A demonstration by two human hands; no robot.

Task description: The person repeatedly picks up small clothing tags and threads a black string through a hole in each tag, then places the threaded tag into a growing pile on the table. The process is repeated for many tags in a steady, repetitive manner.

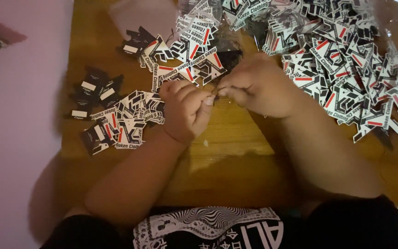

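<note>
Centrally, above the middle of the wooden table (236,133): left hand (186,108) and right hand (259,87), fingertips meeting, both pinched together on one small dark item (215,93); the item is mostly hidden by the fingers and its kind cannot be told.

Item 1, loose tags (190,53): angular card pieces in white, black and red, spread just beyond the hands toward the table's far edge, some touching the knuckles of both hands.

Item 2, large heap of tags (342,60): same kind, piled thickly at the far right corner, running along the right edge; clear plastic wrap (392,27) lies under and around the heap.

Item 3, small pile of tags (130,120): just left of the left hand, near the left edge, several overlapping.

Item 4, dark tags (95,92): black faces with pale rectangular patches, nearest the left edge, just beside item 3.

Item 5, printed black shirt (208,228): at the near edge, between both forearms.
</note>
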